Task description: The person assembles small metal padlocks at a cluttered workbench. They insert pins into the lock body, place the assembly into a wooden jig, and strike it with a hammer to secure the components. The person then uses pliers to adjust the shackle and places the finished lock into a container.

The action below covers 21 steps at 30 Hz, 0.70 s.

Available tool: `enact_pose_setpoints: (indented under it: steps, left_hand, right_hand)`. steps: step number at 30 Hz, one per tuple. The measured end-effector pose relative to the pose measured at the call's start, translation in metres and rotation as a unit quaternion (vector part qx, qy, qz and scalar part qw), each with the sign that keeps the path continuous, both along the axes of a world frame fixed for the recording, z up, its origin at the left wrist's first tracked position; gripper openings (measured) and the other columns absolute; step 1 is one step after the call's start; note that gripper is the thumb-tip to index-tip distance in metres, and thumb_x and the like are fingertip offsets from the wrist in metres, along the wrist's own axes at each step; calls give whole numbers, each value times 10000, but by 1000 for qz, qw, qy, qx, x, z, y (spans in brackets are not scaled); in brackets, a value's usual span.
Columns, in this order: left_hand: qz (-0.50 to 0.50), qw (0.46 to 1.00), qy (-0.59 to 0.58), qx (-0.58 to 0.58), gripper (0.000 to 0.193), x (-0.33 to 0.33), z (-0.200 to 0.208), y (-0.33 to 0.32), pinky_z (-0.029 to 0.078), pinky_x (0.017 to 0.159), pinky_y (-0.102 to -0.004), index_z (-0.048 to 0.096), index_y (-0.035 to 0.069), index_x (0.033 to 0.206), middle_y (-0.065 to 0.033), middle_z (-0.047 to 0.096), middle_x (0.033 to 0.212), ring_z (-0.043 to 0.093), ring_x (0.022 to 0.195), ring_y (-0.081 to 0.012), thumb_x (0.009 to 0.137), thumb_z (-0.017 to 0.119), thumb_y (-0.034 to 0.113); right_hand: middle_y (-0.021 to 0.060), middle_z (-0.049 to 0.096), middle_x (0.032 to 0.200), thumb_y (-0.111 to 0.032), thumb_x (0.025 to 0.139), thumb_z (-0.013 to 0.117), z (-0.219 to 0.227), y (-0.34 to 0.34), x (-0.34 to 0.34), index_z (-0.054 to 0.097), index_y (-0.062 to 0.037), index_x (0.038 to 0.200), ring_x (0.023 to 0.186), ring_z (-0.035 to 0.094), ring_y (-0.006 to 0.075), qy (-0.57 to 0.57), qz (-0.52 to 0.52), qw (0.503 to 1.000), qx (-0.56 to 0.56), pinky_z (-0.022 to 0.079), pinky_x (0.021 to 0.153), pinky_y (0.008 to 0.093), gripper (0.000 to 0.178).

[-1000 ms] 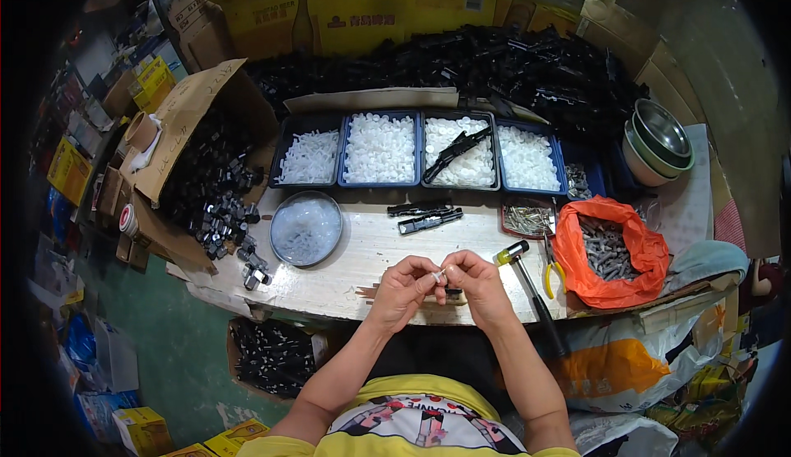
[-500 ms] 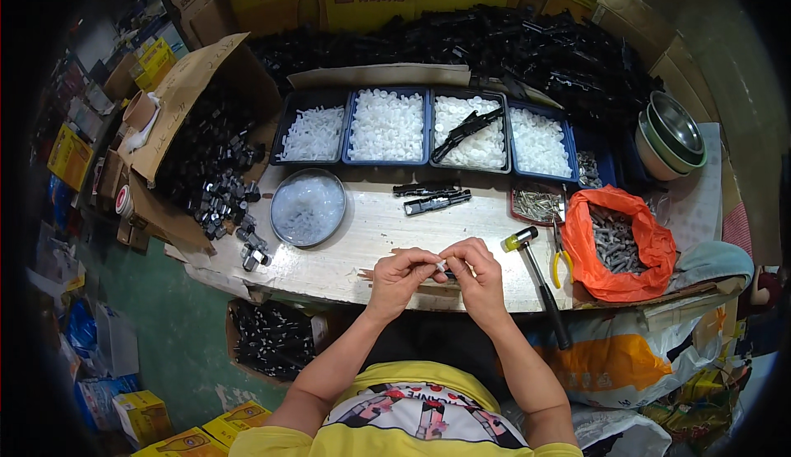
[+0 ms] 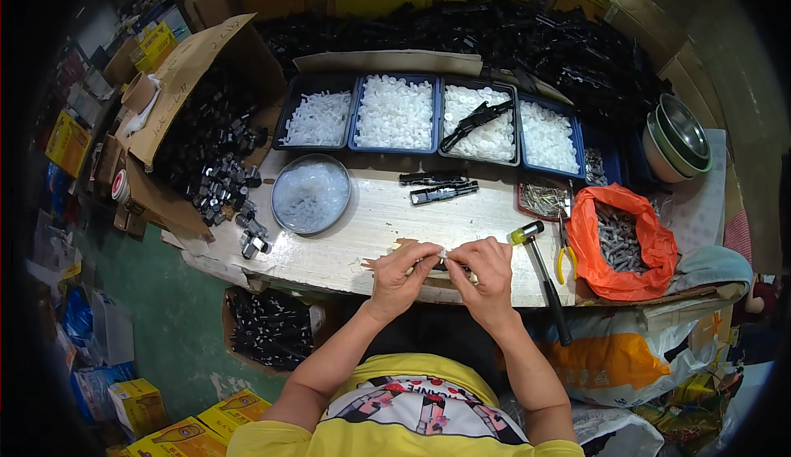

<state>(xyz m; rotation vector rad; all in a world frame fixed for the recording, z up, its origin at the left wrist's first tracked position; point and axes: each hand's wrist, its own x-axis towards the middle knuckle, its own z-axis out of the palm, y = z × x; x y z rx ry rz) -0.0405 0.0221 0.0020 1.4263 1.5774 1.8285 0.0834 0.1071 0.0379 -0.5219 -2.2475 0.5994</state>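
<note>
One small white part (image 3: 443,254) is held over the near edge of the surface (image 3: 381,210), between the fingertips of the left hand (image 3: 398,280) and the right hand (image 3: 487,280); each hand is pinched nearly closed on it, thumb against finger; whether anything else is gripped cannot be told; the part is judged light, stiff, perhaps slippery, and best taken by its ends; a hammer (image 3: 548,288) is laid to the right.
</note>
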Motion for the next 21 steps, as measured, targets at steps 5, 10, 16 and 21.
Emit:
enact_pose_setpoints:
  steps: [5,10,16,21]
  left_hand:
    - [58,985,159,-36,169,-21,-3,-2,380,755,-321,619,40,849,-54,621,886,538,870,-228,686,644,3]
    - [39,973,196,-117,129,-18,-18,-6,303,837,-330,623,78,784,-15,602,941,490,971,-212,662,661,65]
    - [25,974,195,-116,110,-15,-27,-1,287,836,-339,596,76,735,-12,576,935,477,967,-213,635,630,45]
    - [21,973,196,-117,158,-17,-26,-1,304,831,-334,602,68,767,-20,583,940,492,958,-219,618,631,22]
  right_hand:
    - [16,528,744,-54,669,648,-13,9,1,579,-80,763,716,484,183,-80,17,993,88,302,668,347,119]
    - [24,493,708,-85,658,621,-27,14,-6,552,-89,681,733,474,189,-157,55,975,146,310,685,365,73]
    - [31,497,702,-98,652,598,-19,22,-13,567,-80,665,751,482,189,-227,105,954,165,312,702,370,38]
    - [38,524,703,-111,666,593,-11,23,-17,604,-68,695,771,498,191,-277,125,936,179,315,725,383,54]
